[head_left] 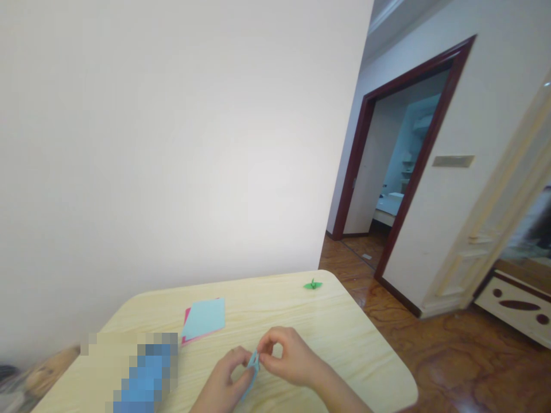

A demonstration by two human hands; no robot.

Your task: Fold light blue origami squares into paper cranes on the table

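Pinched in both hands is a folded piece of light-blue paper (251, 374), held just over the near part of the wooden-topped table (344, 350). From where I'm standing, the left hand (227, 380) has its thumb and fingers closed on the lower part of the piece, the thumb lying along it. The right hand (289, 357) nips the upper end between thumb and fingertips, its other fingers curled and a round gap showing inside the curl. The two hands are close together, and the paper stands tilted between them; its finer folds are too small for me to make out.

Beyond the left hand, on the tabletop, lies a light-blue sheet (205, 318) with pink paper (186, 316) peeking out from under it at the left and along the near edge. Over at the far right corner sits a small green origami crane (313, 284), well apart from the hands. At the near left there's something blue (144, 381), blurred into blocks, so I can't tell what it is.

The table's far edge runs along a plain white wall (193, 143). Off to the right, past the marbled brown floor (430, 367), a dark red door frame (413, 189) stands around an open doorway, and a cream cabinet (516, 304) with dark oval and round patches sits low at the edge of view.
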